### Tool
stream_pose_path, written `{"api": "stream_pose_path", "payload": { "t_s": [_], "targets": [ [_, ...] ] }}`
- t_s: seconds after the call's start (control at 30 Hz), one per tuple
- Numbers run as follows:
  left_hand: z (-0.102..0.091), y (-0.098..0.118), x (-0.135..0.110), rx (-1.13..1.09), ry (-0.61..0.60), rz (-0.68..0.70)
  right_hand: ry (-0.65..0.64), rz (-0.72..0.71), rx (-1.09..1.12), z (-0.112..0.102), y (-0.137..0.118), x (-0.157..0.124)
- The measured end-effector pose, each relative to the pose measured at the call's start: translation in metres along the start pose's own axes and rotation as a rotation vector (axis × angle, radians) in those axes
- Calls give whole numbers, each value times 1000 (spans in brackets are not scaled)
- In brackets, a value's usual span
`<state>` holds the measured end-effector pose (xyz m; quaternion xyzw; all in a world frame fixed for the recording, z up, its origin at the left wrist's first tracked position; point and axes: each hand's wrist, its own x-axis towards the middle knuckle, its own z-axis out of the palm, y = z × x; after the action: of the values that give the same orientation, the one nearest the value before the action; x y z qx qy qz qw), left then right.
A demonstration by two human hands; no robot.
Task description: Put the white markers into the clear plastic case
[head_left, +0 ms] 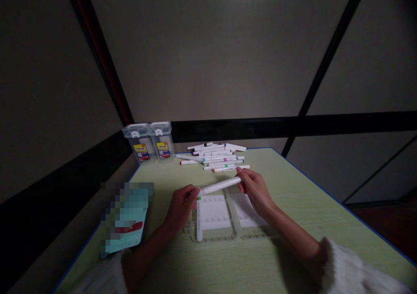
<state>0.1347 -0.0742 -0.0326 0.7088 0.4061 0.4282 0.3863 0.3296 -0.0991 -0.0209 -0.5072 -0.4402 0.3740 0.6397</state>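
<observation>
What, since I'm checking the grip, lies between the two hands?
A white marker, its ends held by the left hand and right hand, in the head view.

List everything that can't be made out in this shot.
Head view only.
The teal packet: pixelated, print unreadable.
Labels on the two clear boxes: too small and dim.
The marker: left tip hidden by the left hand, other end by the right hand.
The clear tray: right part under the right wrist.
</observation>
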Motion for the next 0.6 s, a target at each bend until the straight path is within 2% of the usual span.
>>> {"api": "stream_pose_path", "payload": {
  "t_s": [0.3,0.6],
  "targets": [
    [1,9,-1,-14,24,-75,-8,12,15,2,-3,-2],
    [0,2,-2,54,49,-75,-17,-4,-6,1,-1,-2]
  ]
}}
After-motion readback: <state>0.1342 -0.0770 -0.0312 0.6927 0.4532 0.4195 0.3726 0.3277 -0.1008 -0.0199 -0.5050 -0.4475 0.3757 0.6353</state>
